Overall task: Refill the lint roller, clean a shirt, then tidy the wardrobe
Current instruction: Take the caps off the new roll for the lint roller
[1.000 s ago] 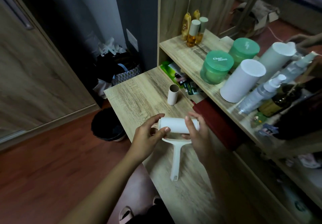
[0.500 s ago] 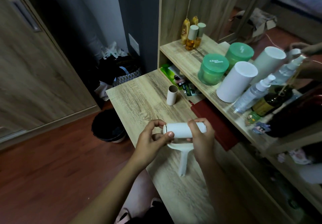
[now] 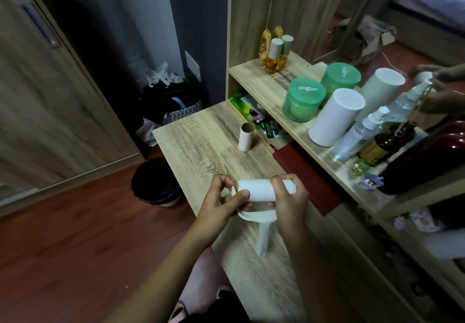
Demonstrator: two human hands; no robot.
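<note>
Nearest the camera, both hands work over the near part of the wooden surface [image 3: 201, 141]. The left hand [image 3: 221, 204] has its grip closed on the left end of the lint roller [image 3: 261, 227], fingertips pinching around the end of the fresh white refill roll [image 3: 261, 192], thumb lying along its front. The right hand [image 3: 289, 204] wraps the roll's right half, fingers curled over the top. The roll lies level, seated across the roller's curved frame, and the white handle points toward the camera, hanging just above the surface.

This looks like the refill step, near its end: the new roll seems to be on the spindle, though whether it is fully seated is hidden by the fingers. The next move likely calls for pressing it home and peeling the first sheet, a fine pinch at the edge.

Farther along the surface stands the empty cardboard core [image 3: 246, 137], upright and well apart from the hands. No shirt is in view.
</note>
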